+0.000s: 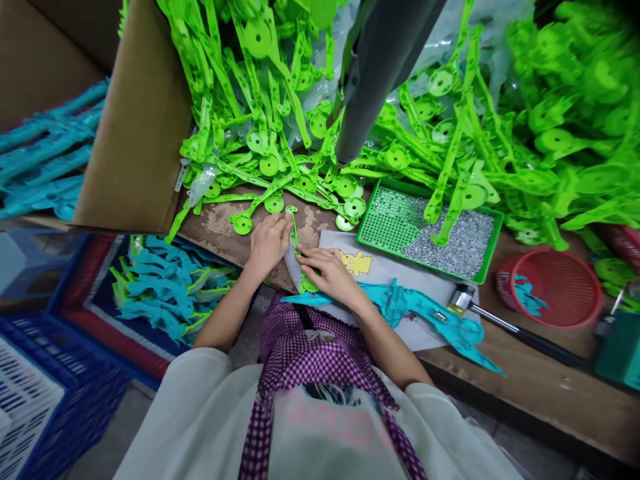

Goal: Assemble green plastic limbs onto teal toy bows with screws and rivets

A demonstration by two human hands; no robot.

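Observation:
Both hands are at a long bright green plastic part (294,231) near the front edge of the workbench. My left hand (271,244) has its fingers closed on the part's upper stretch. Across its lower stretch lie the bent fingers of my right hand (331,272), gripping it from the right side. The fingers hide much of the part. A long turquoise plastic piece (417,308) lies on a white printed sheet (327,241), passing under my right wrist. To the right rests a hammer (463,299) with a dark handle.
Many green parts (270,163) are heaped along the back. A green tray (364,233) holds small metal pieces; a red basket (575,287) holds turquoise bits. A dark post (373,100) hangs overhead. Left are a cardboard box (133,127), turquoise-green pieces (163,290) and a blue crate (83,380).

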